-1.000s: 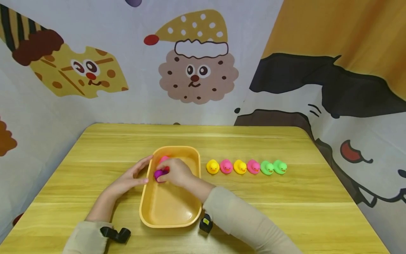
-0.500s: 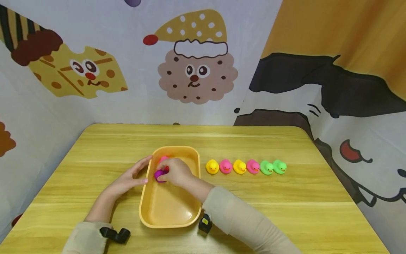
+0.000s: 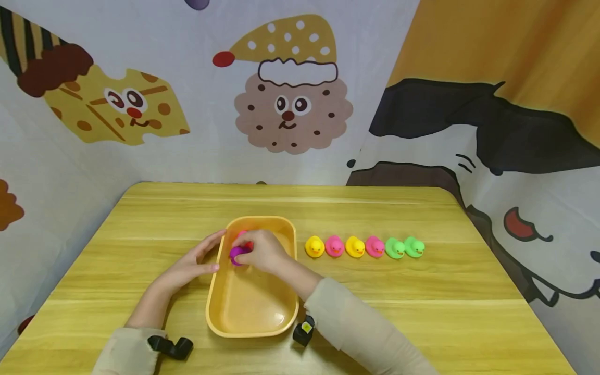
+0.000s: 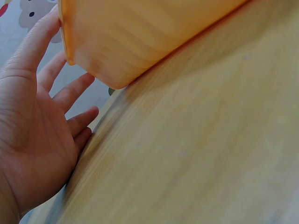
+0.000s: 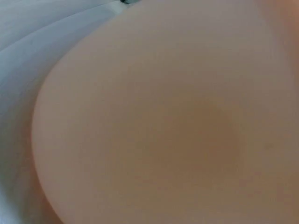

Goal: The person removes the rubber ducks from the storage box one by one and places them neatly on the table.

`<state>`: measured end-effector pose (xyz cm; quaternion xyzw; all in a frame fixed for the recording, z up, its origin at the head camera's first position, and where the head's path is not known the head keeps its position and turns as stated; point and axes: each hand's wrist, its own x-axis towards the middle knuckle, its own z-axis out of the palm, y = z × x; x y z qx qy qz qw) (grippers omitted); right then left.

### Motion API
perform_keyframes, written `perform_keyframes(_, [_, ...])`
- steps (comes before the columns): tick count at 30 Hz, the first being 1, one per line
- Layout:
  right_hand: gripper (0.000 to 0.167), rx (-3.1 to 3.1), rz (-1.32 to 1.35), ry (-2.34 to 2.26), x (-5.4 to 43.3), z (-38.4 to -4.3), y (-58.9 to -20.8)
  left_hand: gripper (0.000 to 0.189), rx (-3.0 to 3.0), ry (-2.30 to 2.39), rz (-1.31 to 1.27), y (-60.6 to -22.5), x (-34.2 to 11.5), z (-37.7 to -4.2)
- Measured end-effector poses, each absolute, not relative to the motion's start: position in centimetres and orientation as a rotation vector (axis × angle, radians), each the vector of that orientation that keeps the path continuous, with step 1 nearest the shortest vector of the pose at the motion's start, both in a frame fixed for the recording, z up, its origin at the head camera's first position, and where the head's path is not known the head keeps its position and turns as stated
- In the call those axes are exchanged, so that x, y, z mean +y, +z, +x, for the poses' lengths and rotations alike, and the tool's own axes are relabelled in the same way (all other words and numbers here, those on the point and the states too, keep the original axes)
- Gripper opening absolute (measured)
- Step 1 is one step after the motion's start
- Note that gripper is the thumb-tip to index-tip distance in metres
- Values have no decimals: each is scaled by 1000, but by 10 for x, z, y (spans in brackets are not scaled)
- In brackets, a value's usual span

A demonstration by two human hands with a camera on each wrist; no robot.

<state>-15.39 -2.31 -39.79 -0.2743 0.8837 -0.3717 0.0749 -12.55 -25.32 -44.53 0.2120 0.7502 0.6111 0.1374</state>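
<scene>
My right hand (image 3: 263,252) reaches into the orange plastic tub (image 3: 253,327) and pinches a small purple rubber duck (image 3: 238,254) between thumb and fingers. Part of the duck is hidden by the hand. Just behind it a pinkish-red toy (image 3: 242,234) shows in the tub, mostly covered by the fingers. My left hand (image 3: 189,266) touches the tub's left wall with fingers spread. In the left wrist view the left hand's (image 4: 42,121) straight fingertips meet the tub's (image 4: 121,42) side. Blurred skin fills most of the right wrist view.
Right of the tub, several rubber ducks stand in a row on the wooden table (image 3: 398,302): a yellow duck (image 3: 314,247) at the left end, then pink, yellow and pink, and a green duck (image 3: 414,247) at the right end. A cartoon-printed cloth (image 3: 201,166) hangs behind.
My right hand has shifted slightly up and to the right with the purple duck, after staying still between the earlier frames. The left hand, tub and duck row stay in place.
</scene>
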Motion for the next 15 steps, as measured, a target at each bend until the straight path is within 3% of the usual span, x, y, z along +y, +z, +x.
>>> perform_keyframes(15, [28,2498,-876,-1378,-12,-148,-384,74,2179,1773,596,-446,-254,-125])
